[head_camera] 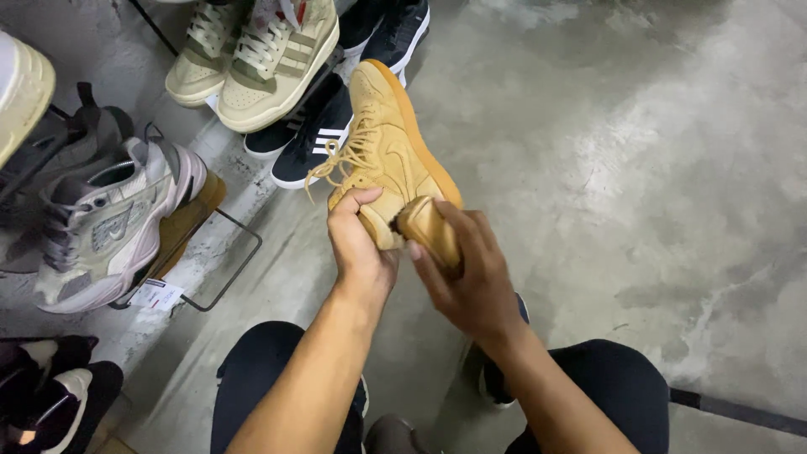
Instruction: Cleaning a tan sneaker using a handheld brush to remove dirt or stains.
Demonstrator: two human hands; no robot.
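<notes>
A tan suede high-top sneaker (388, 143) with a gum sole and loose tan laces is held up in front of me, toe pointing away. My left hand (360, 244) grips its ankle collar from the left. My right hand (471, 282) is closed around a small wooden brush (427, 229), which presses against the heel area of the sneaker. Both forearms reach up from my knees, which are in dark trousers.
Shoes stand on a wire rack at left: a grey and pink chunky sneaker (109, 223), cream and olive sneakers (261, 59), dark sneakers with white stripes (315, 134). A paper tag (156, 294) hangs from the rack. Grey concrete floor (639, 151) stretches to the right.
</notes>
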